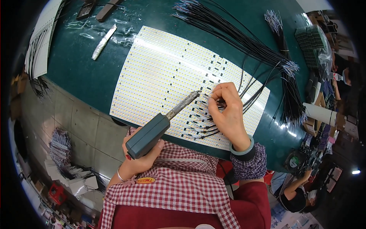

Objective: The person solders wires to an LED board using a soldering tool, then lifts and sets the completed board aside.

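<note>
My left hand (142,162) is wrapped round the dark grey-green body of a soldering gun (148,136). Its long, worn metal tip reaches up and right, close to the black solder pads on a white LED board (146,72). Thumb and forefinger of my right hand (229,110) are pinched together just right of the tip, by the ends of thin black cables. These cables seem to run through or under the fingers; the exact piece gripped is hidden. Below that hand, several black cables (207,134) with split, bare-ended wires lie along the pad row.
Bundles of black cables (232,34) lie across the back of the green table (82,78) and down its right side (291,99). A foil-wrapped tool (103,42) and a small dark tray (85,10) sit back left. Wired boards (41,49) hang over the left edge. A co-worker (295,194) sits lower right.
</note>
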Demonstrator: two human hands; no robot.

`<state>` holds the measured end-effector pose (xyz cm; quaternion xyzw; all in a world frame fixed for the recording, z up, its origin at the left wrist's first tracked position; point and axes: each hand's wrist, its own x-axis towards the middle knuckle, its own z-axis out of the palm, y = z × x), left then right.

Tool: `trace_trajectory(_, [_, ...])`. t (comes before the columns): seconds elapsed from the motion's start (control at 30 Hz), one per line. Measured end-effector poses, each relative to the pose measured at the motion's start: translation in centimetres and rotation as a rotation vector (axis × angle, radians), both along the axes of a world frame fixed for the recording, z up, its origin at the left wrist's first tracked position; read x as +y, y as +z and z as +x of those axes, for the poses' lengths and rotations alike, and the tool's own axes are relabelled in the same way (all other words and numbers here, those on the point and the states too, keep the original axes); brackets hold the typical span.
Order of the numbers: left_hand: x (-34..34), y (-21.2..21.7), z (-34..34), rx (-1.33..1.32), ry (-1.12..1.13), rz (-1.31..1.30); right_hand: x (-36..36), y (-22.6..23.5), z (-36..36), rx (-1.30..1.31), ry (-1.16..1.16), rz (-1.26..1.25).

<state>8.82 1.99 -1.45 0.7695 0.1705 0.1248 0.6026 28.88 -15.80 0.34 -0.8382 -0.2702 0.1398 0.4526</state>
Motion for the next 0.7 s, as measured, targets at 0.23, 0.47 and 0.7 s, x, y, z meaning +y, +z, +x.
trace_trajectory(0.23, [0.0,0.0,0.0,0.020,-0.004,-0.021,0.4,-0.4,-0.4,-0.029,-0.042,-0.010])
trace_trajectory(0.47, [0.4,0.8,-1.0,0.261,-0.078,-0.174,0.4,-0.8,-0.6,-0.079,-0.022,-0.035])
trace_trajectory(0.7, [0.2,0.4,0.4,0.039,-0.063,-0.007,0.6,-1.0,-0.8,-0.107,-0.038,-0.007])
